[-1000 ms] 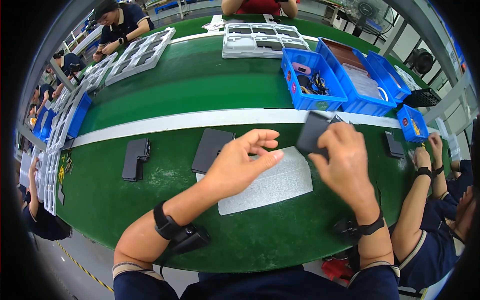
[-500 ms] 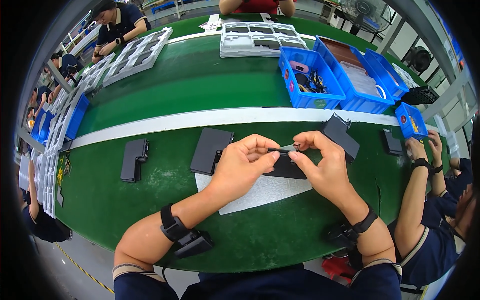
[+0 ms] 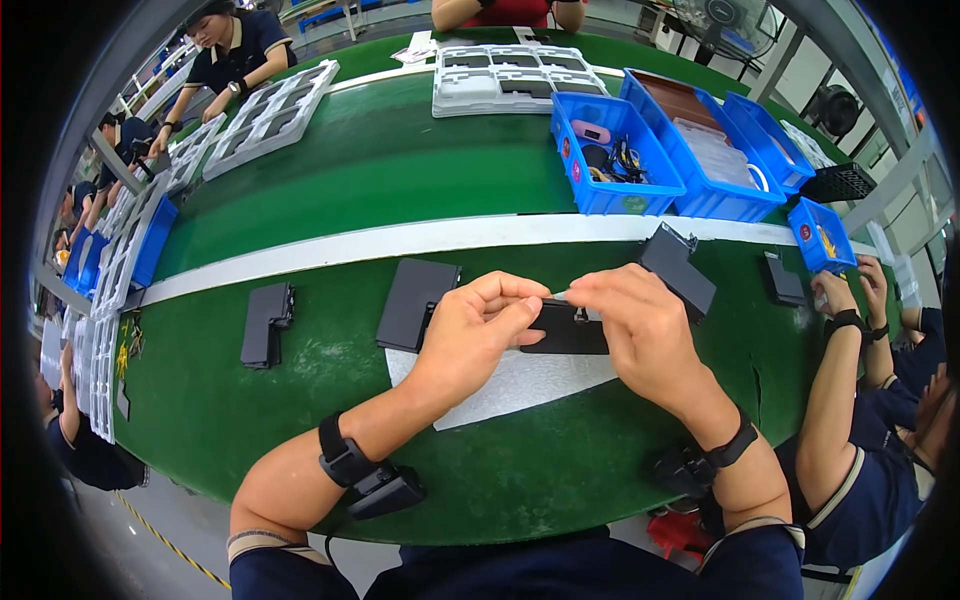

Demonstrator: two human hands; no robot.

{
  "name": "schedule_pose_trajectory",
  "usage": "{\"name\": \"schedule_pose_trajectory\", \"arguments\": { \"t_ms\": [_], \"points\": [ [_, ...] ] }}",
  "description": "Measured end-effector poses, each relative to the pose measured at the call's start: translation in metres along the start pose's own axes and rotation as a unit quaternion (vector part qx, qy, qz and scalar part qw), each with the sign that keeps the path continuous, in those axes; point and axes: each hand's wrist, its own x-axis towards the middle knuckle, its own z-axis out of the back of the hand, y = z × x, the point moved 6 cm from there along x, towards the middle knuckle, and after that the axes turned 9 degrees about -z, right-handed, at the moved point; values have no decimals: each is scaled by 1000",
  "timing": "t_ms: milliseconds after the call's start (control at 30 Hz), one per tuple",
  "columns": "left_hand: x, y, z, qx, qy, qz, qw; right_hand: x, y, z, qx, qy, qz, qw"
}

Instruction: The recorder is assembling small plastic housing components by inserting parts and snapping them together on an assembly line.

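Note:
Both my hands meet over a flat black part [image 3: 565,338], which lies on a white foam sheet [image 3: 520,388]. My left hand [image 3: 478,325] is closed in a pinch at the part's upper left; what its fingertips hold is hidden. My right hand [image 3: 640,320] pinches a small pale strip [image 3: 559,296] between thumb and forefinger, right beside the left fingertips. A small dark clip-like piece [image 3: 581,314] shows at the black part's upper edge, by the right thumb. Left of my left hand lies a stack of dark grey L-shaped pieces [image 3: 415,300].
More dark L-shaped pieces lie at left [image 3: 265,325], beyond my right hand [image 3: 678,268] and at far right [image 3: 783,280]. Blue bins [image 3: 625,195] stand behind a white rail [image 3: 400,236]. White trays [image 3: 470,100] sit further back. A co-worker's hands [image 3: 835,292] work at right.
My right hand has turned, its fingers now covering more of the black part's right end. The dark strip between my fingertips no longer shows; a small pale strip does.

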Motion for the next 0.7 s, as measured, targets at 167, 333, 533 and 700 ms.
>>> {"name": "schedule_pose_trajectory", "arguments": {
  "t_ms": [167, 333, 533, 700],
  "points": [
    [-2, -1, -2, -8, 5, -19, 1000, -2, -17, -1, 160, 49, -187, 968],
    [-4, 0, -2, 6, 31, -45, 999, 1, -11, 1, 110, 38, -117, 986],
    [-5, -3, -5, -6, 19, -12, 1000, 3, -5, 3, 79, 32, -57, 995],
    [-6, -1, -7, 46, 39, -4, 998, 4, -2, 7, 47, 21, -6, 999]
  ]
}}
